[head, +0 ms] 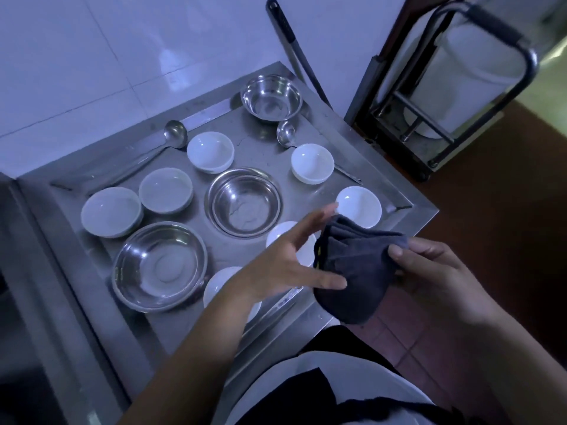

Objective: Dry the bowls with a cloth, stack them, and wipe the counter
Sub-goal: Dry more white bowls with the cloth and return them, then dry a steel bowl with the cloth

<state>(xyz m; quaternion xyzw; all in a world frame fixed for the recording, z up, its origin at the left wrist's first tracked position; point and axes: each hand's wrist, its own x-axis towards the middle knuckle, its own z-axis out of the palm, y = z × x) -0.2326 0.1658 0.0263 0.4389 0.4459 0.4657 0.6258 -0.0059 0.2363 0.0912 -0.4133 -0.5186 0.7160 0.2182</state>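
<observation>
A dark blue-grey cloth (352, 271) hangs bunched above the counter's near right corner. My right hand (429, 265) pinches its right edge. My left hand (288, 256) is spread with straight fingers, its fingertips touching the cloth's left side. On the steel counter (190, 326) stand several white bowls, among them one at the right (359, 207), one at the back (210, 151) and one at the left (110, 211). Two more white bowls (276, 234) (214, 286) lie partly hidden under my left hand and forearm. Three steel bowls stand among them: back (271, 98), middle (244, 204), front left (159, 266).
Two steel ladles lie on the counter, one at the back left (175, 134), one by the back steel bowl (285, 133). A dark-handled tool (288, 41) leans on the tiled wall. A metal cart (445, 87) with a white container stands to the right on the red-brown floor.
</observation>
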